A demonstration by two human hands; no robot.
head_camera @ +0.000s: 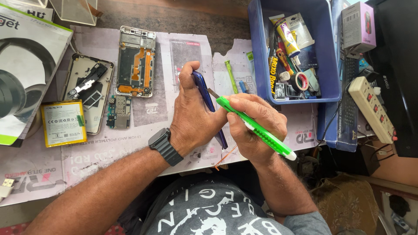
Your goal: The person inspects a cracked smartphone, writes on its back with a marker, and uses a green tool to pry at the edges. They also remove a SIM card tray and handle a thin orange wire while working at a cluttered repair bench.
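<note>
Hands meet at the centre of a cluttered repair bench, seen from above. The left hand [191, 117], with a dark watch [164, 146] on its wrist, is wrapped around a dark blue phone [209, 104] held on edge, thumb along its upper end. The right hand [254, 126] grips a bright green utility knife [254, 126] in a closed fist, its short blade tip touching the phone's edge just beside the left thumb.

Under both hands lies a pale printed paper mat [130, 148] covering the table. To the left on the mat are an opened phone frame [136, 61] with orange ribbon cables, a back shell [87, 93] beside it, a small green circuit board [117, 112] between them, and a yellow-edged flat battery [64, 123] further left. A headphone box [26, 65] sits at the far left edge.

To the upper right stands a blue plastic bin [261, 56] full of glue tubes, tape and small tools. A cream power strip [372, 109] lies at the far right, well apart from the hands.
</note>
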